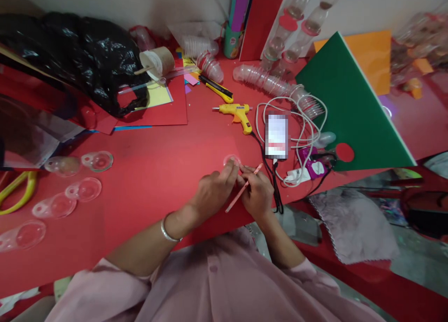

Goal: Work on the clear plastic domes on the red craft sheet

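Observation:
Both hands meet low over the red tabletop point(157, 172), near its front edge. My left hand point(217, 189) is closed, its fingertips pinched on the edge of a small round clear plastic piece point(231, 159), partly hidden under the fingers. Close beside it, my right hand point(258, 193) is closed around a slim pink stick point(234, 201), which slants across the knuckles. The right fingertips reach toward the same plastic piece; whether they touch it I cannot tell.
Beyond the hands lie a yellow glue gun point(238, 114), a box cutter point(217, 88) and a phone point(276, 136) with white cable loops. Stacked clear cups point(266, 79) lie behind. Several clear plastic pieces point(87, 189) and yellow-handled scissors point(21, 193) are at left; a green board point(350, 107) leans right.

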Tool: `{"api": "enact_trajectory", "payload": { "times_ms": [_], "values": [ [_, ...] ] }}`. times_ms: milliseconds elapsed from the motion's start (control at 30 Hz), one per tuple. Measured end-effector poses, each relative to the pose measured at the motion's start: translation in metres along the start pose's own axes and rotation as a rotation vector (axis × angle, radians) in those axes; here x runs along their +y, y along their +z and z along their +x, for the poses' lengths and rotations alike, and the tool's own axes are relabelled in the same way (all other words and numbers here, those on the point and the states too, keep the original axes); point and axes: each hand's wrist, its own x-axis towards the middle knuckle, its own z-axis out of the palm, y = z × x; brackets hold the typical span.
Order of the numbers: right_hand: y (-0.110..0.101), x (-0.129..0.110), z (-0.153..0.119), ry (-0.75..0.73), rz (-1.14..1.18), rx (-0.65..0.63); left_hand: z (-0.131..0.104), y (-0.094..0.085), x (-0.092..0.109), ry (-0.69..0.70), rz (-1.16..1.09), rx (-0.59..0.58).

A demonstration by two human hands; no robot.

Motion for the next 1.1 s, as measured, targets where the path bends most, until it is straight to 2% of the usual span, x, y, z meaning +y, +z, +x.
{"api": "enact_trajectory", "payload": {
  "times_ms": [400, 600, 767, 967, 1100],
  "values": [
    [0.002, 0.002, -0.001, -0.050, -0.005, 0.050, -0.006, 0.003, -0.001, 0.022, 0.000, 0.079],
    [0.003, 0.002, -0.001, -0.074, -0.019, 0.066, -0.006, 0.007, -0.003, 0.052, 0.087, 0.141],
    [0.002, 0.002, -0.001, -0.065, -0.013, 0.066, -0.006, 0.008, -0.002, 0.028, 0.011, 0.127],
    [0.003, 0.002, -0.001, -0.086, -0.003, 0.076, -0.007, 0.008, -0.002, 0.038, 0.061, 0.106],
    [0.002, 0.002, -0.005, -0.147, 0.016, 0.196, -0.002, 0.009, -0.004, 0.041, 0.039, 0.067]
  ]
}}
